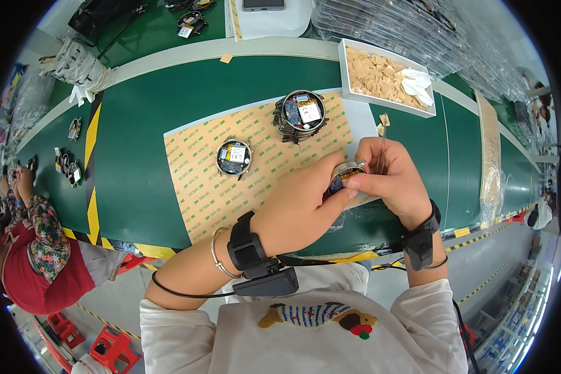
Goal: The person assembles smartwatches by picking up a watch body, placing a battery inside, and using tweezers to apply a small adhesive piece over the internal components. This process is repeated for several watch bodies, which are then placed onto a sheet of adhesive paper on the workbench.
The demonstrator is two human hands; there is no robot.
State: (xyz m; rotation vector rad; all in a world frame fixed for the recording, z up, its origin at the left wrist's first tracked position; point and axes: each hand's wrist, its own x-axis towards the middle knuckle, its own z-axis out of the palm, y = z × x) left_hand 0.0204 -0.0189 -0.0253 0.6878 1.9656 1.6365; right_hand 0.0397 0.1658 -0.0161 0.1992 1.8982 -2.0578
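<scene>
My left hand is closed around an opened round watch case, with its circuit board showing. My right hand pinches a pair of thin metal tweezers, their upper end sticking up past the fingers. The right thumb rests at the rim of the same watch case. Fingers hide much of the case and the tweezers' lower end. Beyond my hands lies a tan printed backing sheet. On it sit a single watch case and a stack of watch cases, a white label showing inside each.
A white box of tan paper pieces stands at the back right, small tan scraps near it. Stacked clear plastic trays lie behind. More watch parts lie at the left. A co-worker sits to the left.
</scene>
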